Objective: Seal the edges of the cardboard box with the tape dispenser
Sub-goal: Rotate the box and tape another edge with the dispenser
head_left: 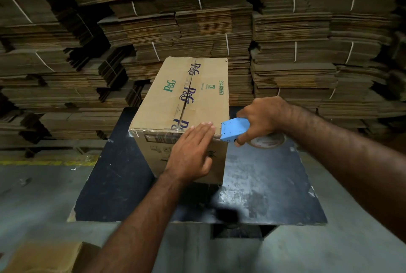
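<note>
A torn flap of brown corrugated cardboard (44, 257) lies at the bottom left corner of the view, below the dark, scuffed square table (263, 184) that carries the work. On that table stands the closed brown cardboard box with P&G print (175, 97), its long axis running away from the person, its centre seam already under clear tape. The left hand (191, 152) lies flat, fingers straight, across the box's near top edge, pressing down a strip of clear tape (153, 135) that runs along that edge from the left corner. The right hand (261, 116) has its grip closed round the blue plastic tape dispenser (232, 130), whose head touches the box's near right corner, just beside the left fingertips. The taped edge runs left to right, so the dispenser sits at its right end, and the likely next move is to carry the tape round that corner or cut it there. Bundled stacks of flattened cardboard (285, 31) fill the background.
</note>
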The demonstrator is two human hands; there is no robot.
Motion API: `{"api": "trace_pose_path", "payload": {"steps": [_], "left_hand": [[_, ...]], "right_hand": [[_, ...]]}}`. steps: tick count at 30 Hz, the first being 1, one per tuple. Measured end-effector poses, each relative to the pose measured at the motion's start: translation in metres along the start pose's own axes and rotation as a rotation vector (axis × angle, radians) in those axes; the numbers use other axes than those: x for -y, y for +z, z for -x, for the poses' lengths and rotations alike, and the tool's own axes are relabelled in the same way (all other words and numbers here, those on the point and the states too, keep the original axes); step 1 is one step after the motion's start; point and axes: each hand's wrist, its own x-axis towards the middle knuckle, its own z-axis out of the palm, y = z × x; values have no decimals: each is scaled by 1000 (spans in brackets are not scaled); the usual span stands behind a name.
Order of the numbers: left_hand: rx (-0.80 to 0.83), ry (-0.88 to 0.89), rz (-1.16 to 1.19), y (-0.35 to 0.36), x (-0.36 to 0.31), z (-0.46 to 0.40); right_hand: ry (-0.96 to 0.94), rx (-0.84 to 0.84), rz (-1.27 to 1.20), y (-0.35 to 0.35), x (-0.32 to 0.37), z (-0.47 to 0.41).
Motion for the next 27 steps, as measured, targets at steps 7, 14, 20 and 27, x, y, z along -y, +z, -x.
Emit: {"api": "trace_pose_path", "payload": {"steps": [7, 14, 20, 27], "left_hand": [[0, 7, -6, -3, -2, -1], [-30, -41, 100, -7, -15, -7], [4, 13, 180, -1, -38, -24], [-3, 37, 130, 2, -35, -25]], "right_hand": [[17, -13, -69, 32, -36, 19], [16, -91, -182, 61, -17, 5], [10, -146, -214, 73, -25, 5], [41, -155, -342, 97, -34, 13]]}}
